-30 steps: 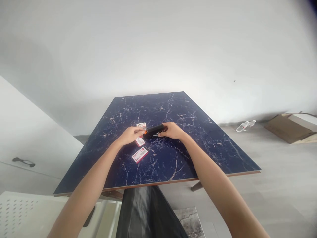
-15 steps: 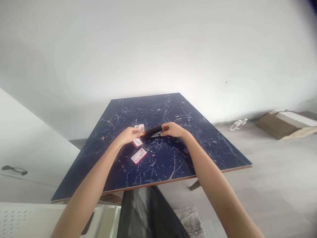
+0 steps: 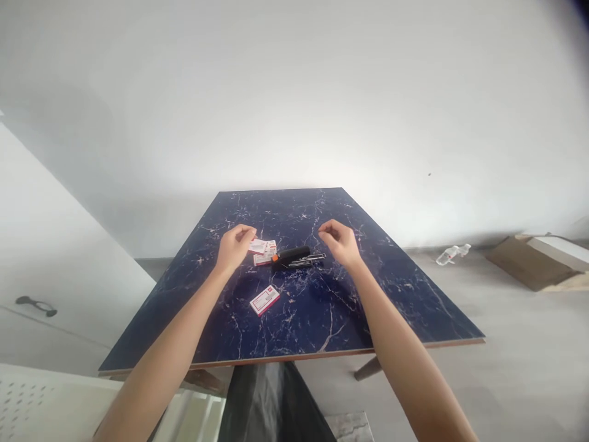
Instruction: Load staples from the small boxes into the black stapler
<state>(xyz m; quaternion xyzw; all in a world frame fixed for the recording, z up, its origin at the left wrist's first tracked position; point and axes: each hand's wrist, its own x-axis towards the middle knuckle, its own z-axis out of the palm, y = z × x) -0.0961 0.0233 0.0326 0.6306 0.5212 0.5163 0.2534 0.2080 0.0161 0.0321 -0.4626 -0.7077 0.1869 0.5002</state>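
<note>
A black stapler (image 3: 294,256) with an orange piece at its left end lies on the blue table, its metal staple channel sticking out to the right. My left hand (image 3: 234,245) hovers left of it, fingers curled and thumb against fingertips, close to small white-and-red boxes (image 3: 263,259). Right of the stapler, my right hand (image 3: 340,240) is raised in a similar loose pinch, apart from the metal end. I see nothing between the fingers of either hand. A separate white-and-red box (image 3: 265,300) lies nearer the front edge.
The dark blue marbled table (image 3: 294,337) stands against a white wall. A cardboard box (image 3: 529,264) and a clear plastic bottle (image 3: 447,255) are on the floor to the right. A white cabinet with a dark handle (image 3: 37,305) is at left.
Both hands have let go of the stapler and moved apart from it, left and right. The stapler now rests on the table with its metal channel extended. The view has shifted slightly.
</note>
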